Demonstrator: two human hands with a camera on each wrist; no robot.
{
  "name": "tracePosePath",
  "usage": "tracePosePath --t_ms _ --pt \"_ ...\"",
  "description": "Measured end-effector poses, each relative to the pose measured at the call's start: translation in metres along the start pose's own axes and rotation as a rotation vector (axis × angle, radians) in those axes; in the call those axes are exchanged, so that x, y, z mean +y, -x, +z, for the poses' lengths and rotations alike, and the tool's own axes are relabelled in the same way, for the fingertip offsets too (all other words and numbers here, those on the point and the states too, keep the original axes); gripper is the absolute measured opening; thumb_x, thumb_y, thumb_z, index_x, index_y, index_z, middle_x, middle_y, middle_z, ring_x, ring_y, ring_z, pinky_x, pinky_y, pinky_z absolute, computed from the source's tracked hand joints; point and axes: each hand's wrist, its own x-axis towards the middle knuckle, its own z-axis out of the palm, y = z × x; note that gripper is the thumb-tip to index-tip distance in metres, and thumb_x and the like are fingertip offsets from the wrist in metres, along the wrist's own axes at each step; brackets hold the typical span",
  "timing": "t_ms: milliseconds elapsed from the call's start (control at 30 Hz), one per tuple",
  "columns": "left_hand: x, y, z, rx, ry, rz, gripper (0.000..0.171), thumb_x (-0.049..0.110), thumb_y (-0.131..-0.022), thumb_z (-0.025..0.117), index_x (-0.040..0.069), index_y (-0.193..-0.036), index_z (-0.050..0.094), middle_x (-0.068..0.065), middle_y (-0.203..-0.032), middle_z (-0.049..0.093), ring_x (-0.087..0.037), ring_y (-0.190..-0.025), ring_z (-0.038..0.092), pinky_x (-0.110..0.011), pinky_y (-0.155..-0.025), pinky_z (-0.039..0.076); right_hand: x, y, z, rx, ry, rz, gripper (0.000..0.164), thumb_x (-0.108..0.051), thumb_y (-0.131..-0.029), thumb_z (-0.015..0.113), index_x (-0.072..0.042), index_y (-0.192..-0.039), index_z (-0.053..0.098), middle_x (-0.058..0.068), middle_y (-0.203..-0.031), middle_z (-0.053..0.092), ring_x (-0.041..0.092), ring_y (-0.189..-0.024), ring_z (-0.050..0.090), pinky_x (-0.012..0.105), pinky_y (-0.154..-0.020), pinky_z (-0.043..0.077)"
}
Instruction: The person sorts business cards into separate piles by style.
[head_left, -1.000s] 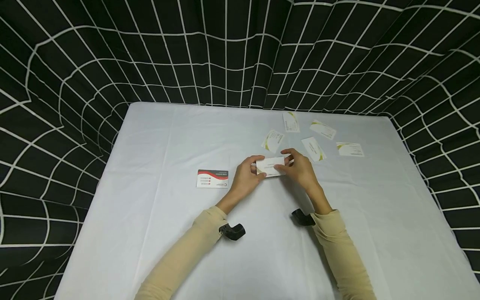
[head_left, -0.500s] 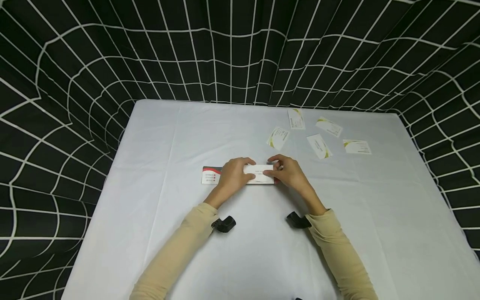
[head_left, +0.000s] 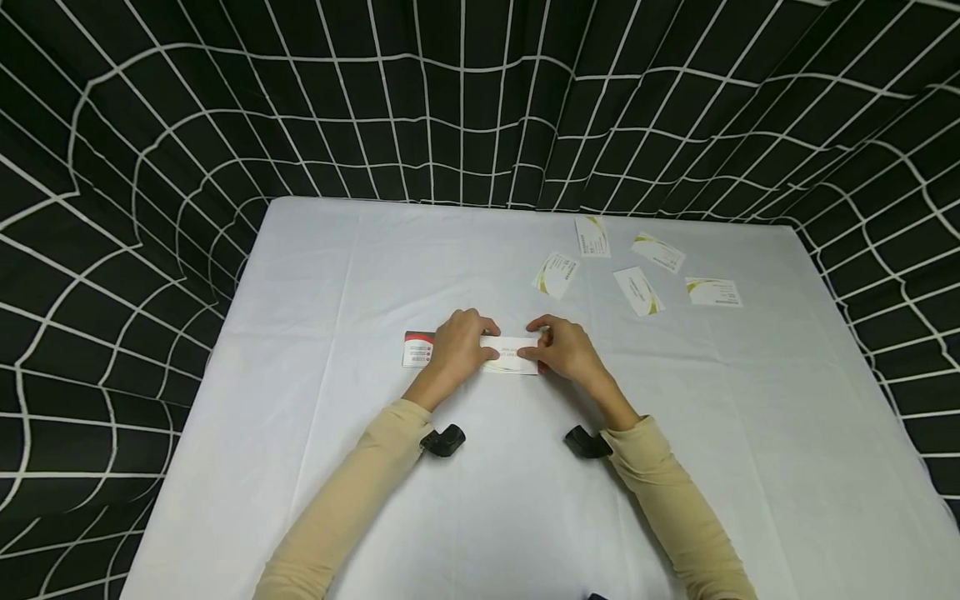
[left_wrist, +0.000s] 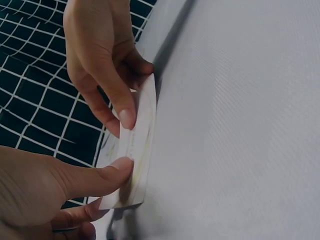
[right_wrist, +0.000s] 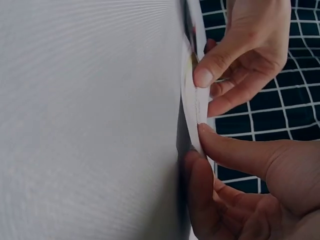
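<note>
Both hands hold a white business card (head_left: 512, 357) with faint print between them, just above the white table in the head view. My left hand (head_left: 459, 346) pinches its left end, thumb on the near face. My right hand (head_left: 566, 350) pinches the other end, thumb (right_wrist: 225, 147) also on the near face. The left wrist view shows layered edges on the white card (left_wrist: 145, 135), so there may be more than one. A red, black and white business card (head_left: 417, 352) lies at the left, partly hidden behind my left hand.
Several white business cards with yellow-green curves lie scattered at the back right, among them an upright one (head_left: 593, 237) and a flat one (head_left: 713, 292). The white-covered table (head_left: 315, 275) ends at a black curtain with a white grid (head_left: 420, 100).
Both hands have moved left and slightly nearer with the white card. My left hand now covers part of the red, black and white card, which was fully visible before.
</note>
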Motion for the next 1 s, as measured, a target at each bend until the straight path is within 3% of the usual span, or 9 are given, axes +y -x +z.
tracePosePath --t_ms 200,467,767,900,1000 --pt "-0.003 0.000 0.003 0.042 -0.029 -0.001 0.031 0.021 -0.067 0.079 0.012 -0.095 0.068 -0.003 -0.084 0.055 -0.019 -0.079 0.048 -0.030 -0.065 0.041 0.002 -0.001 0.005 0.057 0.014 -0.042 0.042 -0.025 -0.077 0.071 -0.002 -0.109 0.055 0.004 -0.057 0.057 0.013 -0.045 0.048 0.026 -0.048 0.037" --pt "-0.002 0.001 0.007 0.063 -0.031 0.013 0.020 0.019 -0.069 0.078 0.013 -0.085 0.068 0.000 -0.075 0.050 -0.017 -0.073 0.046 -0.028 -0.062 0.039 0.000 0.001 0.008 0.131 0.055 -0.060 0.033 -0.020 -0.076 0.073 -0.001 -0.099 0.061 0.005 -0.063 0.056 0.013 -0.051 0.047 0.025 -0.049 0.038" --pt "0.004 0.004 0.008 0.060 -0.056 0.001 0.016 0.017 -0.073 0.075 0.012 -0.087 0.070 0.000 -0.076 0.054 -0.016 -0.075 0.048 -0.028 -0.062 0.040 0.001 0.000 0.008 0.110 0.124 -0.051 0.012 -0.024 -0.077 0.071 -0.012 -0.078 0.068 -0.001 -0.058 0.052 0.011 -0.051 0.040 0.025 -0.048 0.032" --pt "0.005 0.004 0.010 0.062 -0.081 -0.018 0.015 0.018 -0.075 0.073 0.013 -0.089 0.070 0.000 -0.077 0.057 -0.016 -0.076 0.050 -0.029 -0.063 0.042 0.002 -0.002 0.006 0.083 0.121 -0.057 0.012 -0.025 -0.080 0.069 -0.013 -0.078 0.070 -0.003 -0.058 0.055 0.010 -0.052 0.039 0.024 -0.049 0.031" --pt "0.006 0.005 0.011 0.062 -0.086 -0.023 0.015 0.017 -0.076 0.073 0.014 -0.090 0.071 0.000 -0.079 0.059 -0.016 -0.077 0.052 -0.029 -0.063 0.043 0.001 -0.006 -0.001 0.116 0.120 -0.086 0.013 -0.023 -0.081 0.067 -0.011 -0.080 0.071 -0.002 -0.066 0.062 0.011 -0.057 0.047 0.025 -0.053 0.037"
